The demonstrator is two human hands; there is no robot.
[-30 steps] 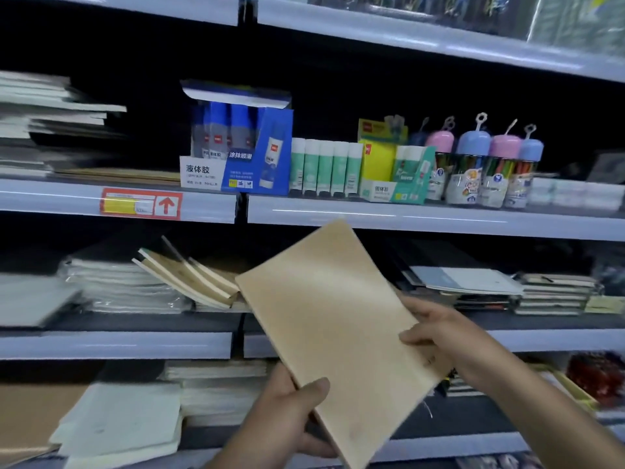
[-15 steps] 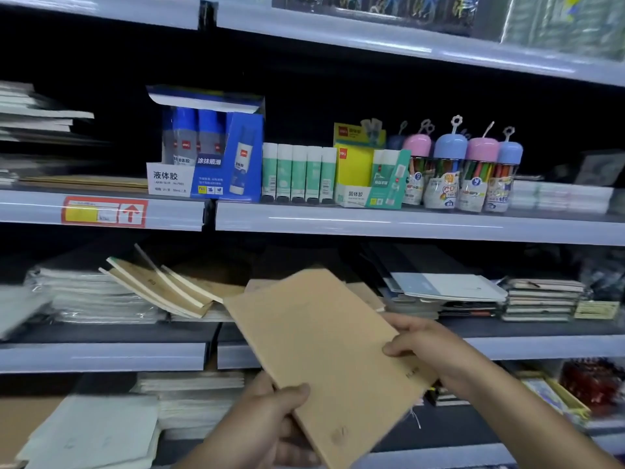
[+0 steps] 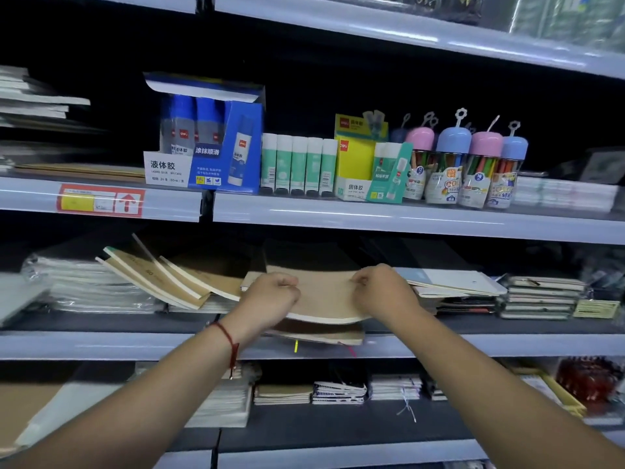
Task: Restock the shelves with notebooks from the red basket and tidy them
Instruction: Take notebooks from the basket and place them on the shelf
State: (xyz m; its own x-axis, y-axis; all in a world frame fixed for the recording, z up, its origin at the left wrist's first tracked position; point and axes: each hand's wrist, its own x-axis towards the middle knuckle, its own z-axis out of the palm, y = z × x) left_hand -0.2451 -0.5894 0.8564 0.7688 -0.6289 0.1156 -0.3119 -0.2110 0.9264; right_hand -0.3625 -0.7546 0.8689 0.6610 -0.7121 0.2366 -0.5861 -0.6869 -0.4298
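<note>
Kraft-cover notebook [image 3: 324, 296], item in restocking: lying on a low pile of similar notebooks at the middle shelf [image 3: 101, 346] front, left hand [image 3: 270, 299] and right hand [image 3: 385, 292] curling fingers over its side edges; leaning kraft notebooks [image 3: 162, 275] alongside awaiting tidying; red basket not showing.

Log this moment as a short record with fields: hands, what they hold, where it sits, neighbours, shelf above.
left hand: left hand grips the left edge of the tan kraft-cover notebook
right hand: right hand grips its right edge
placement: notebook lies flat on a pile on the grey middle shelf, front edge bowed
left neighbour: slanted kraft notebooks
right neighbour: white-covered pad
shelf above: blue liquid glue box, green glue sticks, dome-capped pen tubs
</note>
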